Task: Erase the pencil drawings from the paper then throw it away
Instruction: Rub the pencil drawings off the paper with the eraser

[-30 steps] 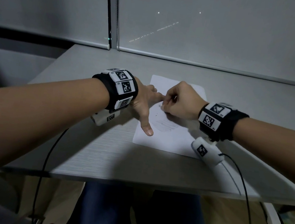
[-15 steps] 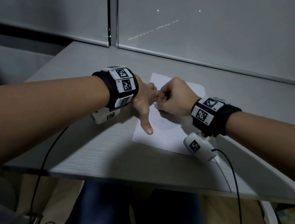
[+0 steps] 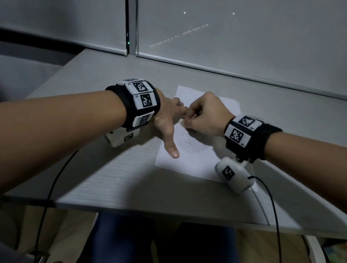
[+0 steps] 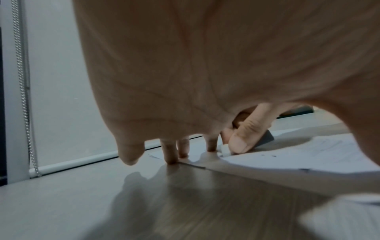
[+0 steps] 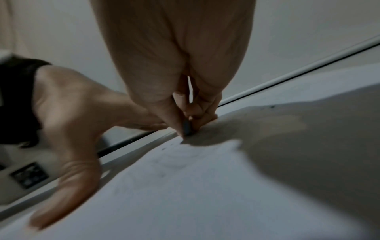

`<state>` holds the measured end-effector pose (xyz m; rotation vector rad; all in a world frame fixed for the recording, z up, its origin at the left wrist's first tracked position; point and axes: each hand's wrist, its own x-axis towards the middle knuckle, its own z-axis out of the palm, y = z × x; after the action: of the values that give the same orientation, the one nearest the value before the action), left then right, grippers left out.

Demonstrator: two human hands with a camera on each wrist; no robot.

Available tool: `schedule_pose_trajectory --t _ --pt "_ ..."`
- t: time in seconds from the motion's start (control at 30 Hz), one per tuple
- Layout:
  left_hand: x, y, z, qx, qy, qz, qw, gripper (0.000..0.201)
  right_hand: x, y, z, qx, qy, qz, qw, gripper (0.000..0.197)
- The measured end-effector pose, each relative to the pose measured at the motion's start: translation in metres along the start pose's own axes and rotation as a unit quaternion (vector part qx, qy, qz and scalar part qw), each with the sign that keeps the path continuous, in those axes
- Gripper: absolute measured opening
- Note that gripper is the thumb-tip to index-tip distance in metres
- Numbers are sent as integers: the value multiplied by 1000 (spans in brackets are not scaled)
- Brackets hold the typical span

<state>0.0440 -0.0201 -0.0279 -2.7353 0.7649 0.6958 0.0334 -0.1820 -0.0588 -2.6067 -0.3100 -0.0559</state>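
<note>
Right hand (image 3: 206, 115) is pinching a small eraser (image 4: 265, 139), pale tip and grey body, pressing it onto the paper (image 3: 190, 162) just beside the left fingertips (image 4: 170, 158). Left hand (image 3: 167, 119) is lying spread and flat, thumb out toward the person, fingers straight, pinning the sheet's left part to the desk (image 3: 97, 176).

Change over the last second: right hand is working a little farther from the person and closer against the left fingers; left hand is staying put as the anchor. Reading this as rubbing strokes shifting up the sheet.

Faint pencil drawings (image 3: 192, 146) are remaining on the paper between the left thumb and the right wrist, plus dark crumbs near the eraser. Erasing judged partway; throwing away not yet started. No bin in view.
</note>
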Motion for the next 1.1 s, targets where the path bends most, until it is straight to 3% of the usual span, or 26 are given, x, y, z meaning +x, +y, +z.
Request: schedule_pose_trajectory --t 0.2,0.33,0.63,0.83,1.1 --pt "1 1 -3 9 1 1 1000 156 0 38 -30 -53 17 45 997 14" --pt "10 5 -7 54 38 65 996 168 -4 40 -31 -58 17 15 998 11" --pt "10 15 -13 39 11 59 997 137 -25 24 -29 -50 -79 -73 993 2" --pt "10 18 -12 48 -5 56 997 151 -7 31 -32 -65 -1 -8 998 6" --pt "8 24 -14 39 -8 25 999 141 -36 19 -23 -36 -60 -57 996 6"
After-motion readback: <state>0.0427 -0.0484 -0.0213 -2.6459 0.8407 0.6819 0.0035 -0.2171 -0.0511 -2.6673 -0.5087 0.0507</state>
